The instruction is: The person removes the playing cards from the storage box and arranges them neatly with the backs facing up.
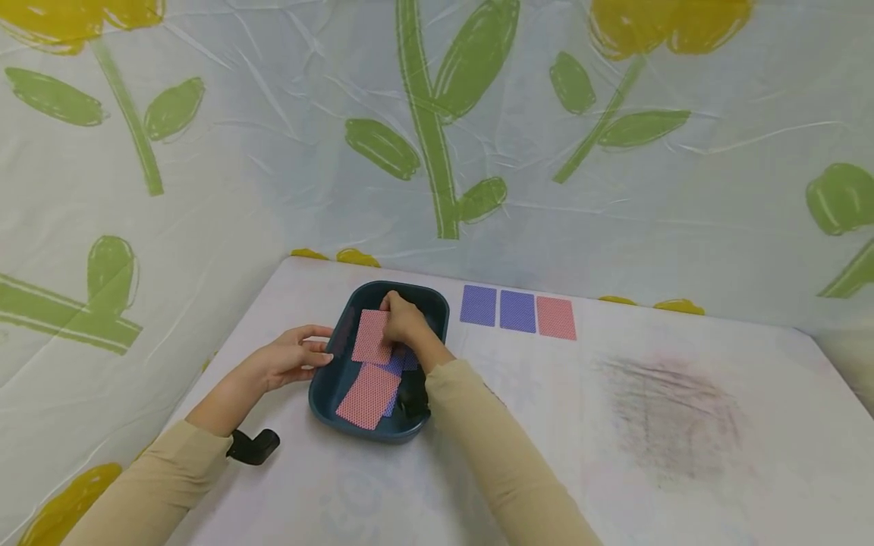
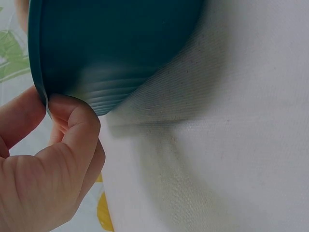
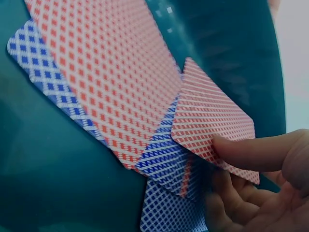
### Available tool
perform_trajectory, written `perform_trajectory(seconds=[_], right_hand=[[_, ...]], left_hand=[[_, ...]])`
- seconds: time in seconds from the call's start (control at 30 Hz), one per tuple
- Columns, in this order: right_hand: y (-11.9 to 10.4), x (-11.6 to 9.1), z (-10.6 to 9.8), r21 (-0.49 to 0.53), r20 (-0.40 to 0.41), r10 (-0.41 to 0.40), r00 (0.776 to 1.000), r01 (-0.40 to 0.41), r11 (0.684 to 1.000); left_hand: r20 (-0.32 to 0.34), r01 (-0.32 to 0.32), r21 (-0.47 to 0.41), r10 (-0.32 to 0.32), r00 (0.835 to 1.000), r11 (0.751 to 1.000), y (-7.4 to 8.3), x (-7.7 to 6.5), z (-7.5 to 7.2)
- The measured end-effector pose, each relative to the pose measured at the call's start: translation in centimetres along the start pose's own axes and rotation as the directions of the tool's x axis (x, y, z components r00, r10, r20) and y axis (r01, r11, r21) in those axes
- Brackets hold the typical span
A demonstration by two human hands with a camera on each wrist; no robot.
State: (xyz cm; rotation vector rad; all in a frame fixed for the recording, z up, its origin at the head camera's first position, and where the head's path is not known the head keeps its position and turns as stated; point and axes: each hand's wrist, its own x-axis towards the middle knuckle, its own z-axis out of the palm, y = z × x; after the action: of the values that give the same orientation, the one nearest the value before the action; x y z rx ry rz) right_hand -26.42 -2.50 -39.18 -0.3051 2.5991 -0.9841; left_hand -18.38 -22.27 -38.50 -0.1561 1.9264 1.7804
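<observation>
A dark teal plastic bin (image 1: 362, 434) stands on the table with patterned playing cards inside. My left hand (image 1: 290, 359) pinches its left rim between thumb and fingers, as the left wrist view confirms. Reaching into the bin, my right hand (image 1: 406, 322) pinches a red-backed playing card (image 3: 212, 121) by its edge, thumb on the patterned face. Another red-backed card (image 1: 367, 396) lies in the bin, overlapping a blue-backed card (image 3: 161, 157). A further blue-backed card (image 3: 169, 210) lies partly hidden beneath the right fingers.
Right of the bin, two blue-backed cards (image 1: 478, 305) and one red-backed card (image 1: 556, 317) lie in a row near the table's back edge. A dark smudge (image 1: 672, 425) marks the white tabletop at right. Flower-printed sheeting (image 1: 300, 152) hangs behind and at the left.
</observation>
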Motion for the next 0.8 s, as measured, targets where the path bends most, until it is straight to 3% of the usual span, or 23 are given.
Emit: perform_trajectory(seconds=[0.13,0.23,0.37,0.57,0.8], right_hand=[[-0.1,-0.2,-0.3,0.209,0.036,0.050,0.998,-0.057,0.976],[-0.1,0.0,-0.5,0.389,0.078,0.102,0.992,-0.125,0.913],[0.1,0.6,-0.9,0.547,0.115,0.155,0.981,-0.193,0.814],[0.1,-0.1,-2.0,0.669,0.137,0.190,0.972,-0.233,0.706],[0.1,-0.8,-3.2,0.735,0.189,0.162,0.969,-0.249,0.630]], left_hand=[[0.003,0.003,0.005,-0.003,1.000,1.000,-0.1,-0.1,0.0],[0.002,0.001,0.011,-0.001,1.000,1.000,0.0,-0.2,0.0],[0.003,-0.001,0.008,0.001,1.000,1.000,0.1,-0.3,0.0],[0.005,0.003,0.016,-0.003,1.000,1.000,0.3,-0.2,0.0],[0.016,-0.002,0.015,0.001,1.000,1.000,0.3,-0.3,0.1]])
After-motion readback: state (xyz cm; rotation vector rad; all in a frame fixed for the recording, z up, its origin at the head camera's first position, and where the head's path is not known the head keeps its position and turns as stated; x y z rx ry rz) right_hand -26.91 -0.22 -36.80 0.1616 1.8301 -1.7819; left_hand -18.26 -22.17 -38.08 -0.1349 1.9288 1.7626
